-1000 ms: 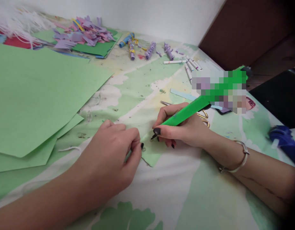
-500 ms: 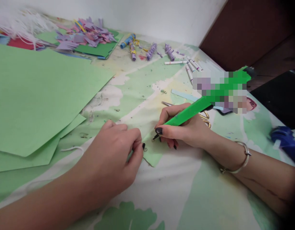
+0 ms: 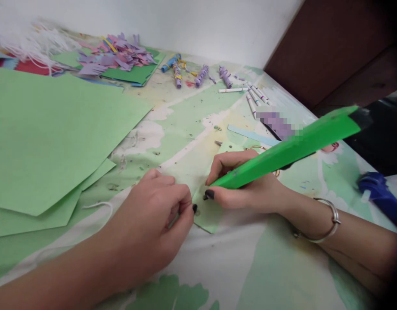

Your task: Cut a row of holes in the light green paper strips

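My right hand (image 3: 246, 185) is wrapped round a green box cutter (image 3: 292, 148), a long flat body with a black end. Its lower end points down at a small piece of light green paper (image 3: 209, 219), where my fingers hide most of the tip. That paper lies on the cloth and bears a small round mark or hole near its left edge. My left hand (image 3: 162, 215) is closed, thumb and fingers pinched at the left edge of the same paper. Part of a pair of scissors (image 3: 258, 147) with gold handles shows behind my right hand.
Large light green sheets (image 3: 63, 142) cover the left side. Behind them lie paper scraps (image 3: 121, 54) and white string (image 3: 33, 43). Rolled paper pieces (image 3: 201, 76), white markers (image 3: 258, 97) and a pale blue strip (image 3: 250, 134) lie farther back. A blue tool (image 3: 379, 193) is at right.
The box cutter has tilted lower, its far end moving right and down. My right hand has shifted slightly down over the paper, while my left hand keeps its place on the paper's edge.
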A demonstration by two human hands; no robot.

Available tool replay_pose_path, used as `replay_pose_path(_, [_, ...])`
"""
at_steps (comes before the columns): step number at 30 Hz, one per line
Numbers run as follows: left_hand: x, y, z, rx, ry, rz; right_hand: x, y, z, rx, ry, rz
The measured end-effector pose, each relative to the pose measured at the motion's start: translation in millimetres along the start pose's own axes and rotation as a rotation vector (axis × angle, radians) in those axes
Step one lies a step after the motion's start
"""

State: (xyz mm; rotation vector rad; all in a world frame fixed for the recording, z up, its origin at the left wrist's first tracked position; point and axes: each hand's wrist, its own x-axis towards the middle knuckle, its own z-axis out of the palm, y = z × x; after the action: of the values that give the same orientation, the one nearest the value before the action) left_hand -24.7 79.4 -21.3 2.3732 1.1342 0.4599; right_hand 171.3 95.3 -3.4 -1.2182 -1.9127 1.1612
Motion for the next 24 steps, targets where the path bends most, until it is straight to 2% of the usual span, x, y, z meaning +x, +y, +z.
replay_pose_path(2, [-2, 1, 0.9, -0.035, -0.043, 0.039, -1, 0, 0, -0.031, 0.006, -0.043])
replay_pose_path(5, [-3, -1, 2.8, -0.022, -0.05, 0.088, 0, 4, -1, -0.003, -0.012, -0.005])
replay_pose_path(8, [-3, -4, 3.2, -0.009, -0.001, 0.098, 1, 9, -5, 0.039, -0.065, 0.035])
replay_pose_path(11, [-3, -7, 3.0, -0.022, 0.07, 0.11, 2, 11, -9, 0.071, -0.111, 0.012])
replay_pose_path(15, [-4, -11, 5.3, 0.005, 0.152, 0.274, 2, 14, -12, 0.083, -0.138, -0.015])
replay_pose_path(19, [-6, -12, 7.5, 0.098, 0.133, 0.366, 2, 15, -12, 0.054, -0.116, -0.044])
replay_pose_path(24, [-7, -10, 7.0, 0.105, 0.117, 0.379, 2, 13, -11, 0.073, -0.102, 0.013])
